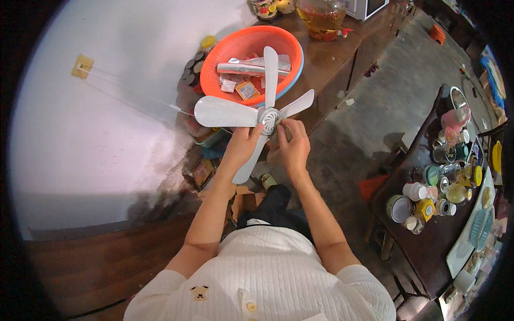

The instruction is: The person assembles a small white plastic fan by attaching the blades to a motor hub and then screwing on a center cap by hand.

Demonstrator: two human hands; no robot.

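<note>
A small white ceiling fan (270, 121) with several flat blades is held up in front of me, its round vented hub turned toward me. My left hand (243, 147) grips it from the left below the hub, thumb on the hub's edge and the other fingers mostly hidden behind. At the hub's right edge, my right hand (294, 143) has its thumb and fingers pinched together. A small brownish bit shows at those fingertips; its kind is too small to tell. One blade points down between my forearms, and another overlaps the basket behind.
Beyond the fan, an orange basket (210, 47) with packets and a silvery roll stands on a brown wooden cabinet (321, 64). A glass jar (322, 18) of amber liquid stands farther back. To the right, a dark table (409, 243) carries several jars. A wall socket (83, 66) has a thin cord.
</note>
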